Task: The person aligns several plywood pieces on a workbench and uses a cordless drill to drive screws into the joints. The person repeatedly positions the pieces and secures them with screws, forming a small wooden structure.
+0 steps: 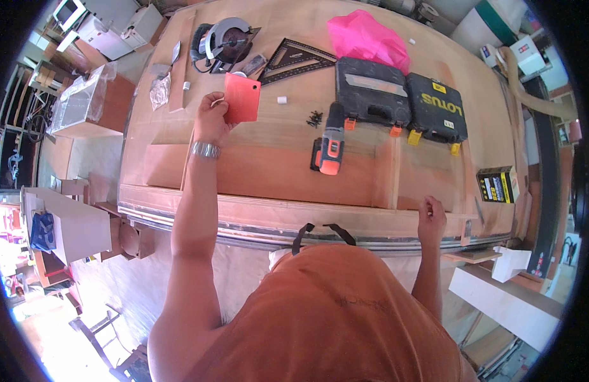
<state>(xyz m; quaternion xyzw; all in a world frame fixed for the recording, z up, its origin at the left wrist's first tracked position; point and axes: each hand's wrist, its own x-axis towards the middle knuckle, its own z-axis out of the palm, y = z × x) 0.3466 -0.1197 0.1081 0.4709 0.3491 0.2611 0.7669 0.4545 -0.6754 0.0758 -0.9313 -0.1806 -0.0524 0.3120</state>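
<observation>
Raised over the left half of the workbench, my left hand (213,118) grips a flat orange-red rectangular plate (245,99) by its left edge. A small dark spot marks the plate's upper right corner; its exact kind I cannot tell. Beyond it lie a circular saw (227,43) and a black triangular square (294,60). My right hand (432,221) hangs at the bench's front edge, fingers loosely curled, with nothing visible in them. Between the hands a grey and orange cordless drill (331,149) lies beside a small pile of dark screws (315,119).
Two dark tool cases (372,92) lie behind the drill, with a pink plastic bag (369,39) beyond them. A black and yellow box (497,184) stands at the bench's right side. Wooden boards (275,178) run along the front. A small white cylinder (281,100) rests mid-bench.
</observation>
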